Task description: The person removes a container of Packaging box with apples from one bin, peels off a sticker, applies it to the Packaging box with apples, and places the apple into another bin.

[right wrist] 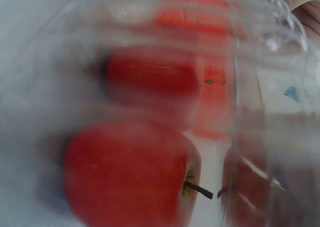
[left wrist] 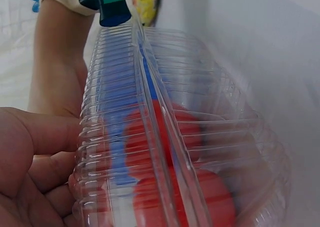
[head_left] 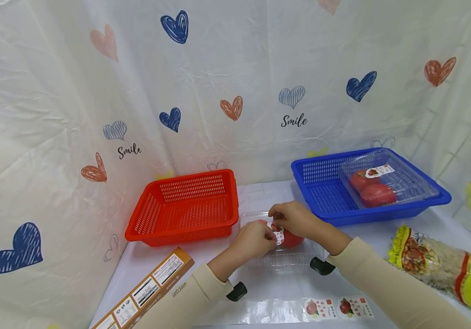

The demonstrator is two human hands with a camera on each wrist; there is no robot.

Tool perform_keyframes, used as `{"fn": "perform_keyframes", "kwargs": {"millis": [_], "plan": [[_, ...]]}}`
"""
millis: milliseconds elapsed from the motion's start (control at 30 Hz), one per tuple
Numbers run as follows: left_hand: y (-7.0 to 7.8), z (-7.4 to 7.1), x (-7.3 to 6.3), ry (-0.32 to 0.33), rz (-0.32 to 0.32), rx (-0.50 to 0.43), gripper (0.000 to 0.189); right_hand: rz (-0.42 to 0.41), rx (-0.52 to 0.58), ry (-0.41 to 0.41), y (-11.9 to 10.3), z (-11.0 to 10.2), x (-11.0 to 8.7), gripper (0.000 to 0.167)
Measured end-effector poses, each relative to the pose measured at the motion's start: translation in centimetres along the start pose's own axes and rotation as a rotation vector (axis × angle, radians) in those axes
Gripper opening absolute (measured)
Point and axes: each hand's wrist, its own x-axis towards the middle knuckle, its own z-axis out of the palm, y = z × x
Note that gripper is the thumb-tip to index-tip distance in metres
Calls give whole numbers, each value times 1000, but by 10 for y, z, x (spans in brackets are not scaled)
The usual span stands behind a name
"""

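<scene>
A clear plastic clamshell box (head_left: 285, 260) with red apples (head_left: 292, 240) inside lies on the white table. Over its lid is a white label (head_left: 278, 235) with a red fruit print. My left hand (head_left: 255, 239) pinches the lower left side of this label, while my right hand (head_left: 297, 222) pinches it near the top. Through the box wall, the right wrist view gives a close look at an apple (right wrist: 125, 172) with its stem. In the left wrist view the ribbed box side (left wrist: 220, 97) stands beside the left fingers.
Left behind the box is a red basket (head_left: 194, 224). A blue basket (head_left: 330, 217) at right holds another labelled box of apples (head_left: 377, 194). In front lies a backing strip (head_left: 260, 311) with fruit labels (head_left: 338, 309). A long carton (head_left: 149, 290) and a yellow food bag (head_left: 445, 265) flank the arms.
</scene>
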Motion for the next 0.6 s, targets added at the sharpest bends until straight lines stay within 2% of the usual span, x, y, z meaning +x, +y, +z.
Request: {"fn": "perform_keyframes", "kwargs": {"millis": [367, 600], "plan": [[1, -1, 1, -16, 0, 8, 10, 35, -19, -18, 1, 1, 0, 19], [-5, -2, -5, -36, 76, 31, 10, 25, -28, -14, 1, 3, -1, 19]]}}
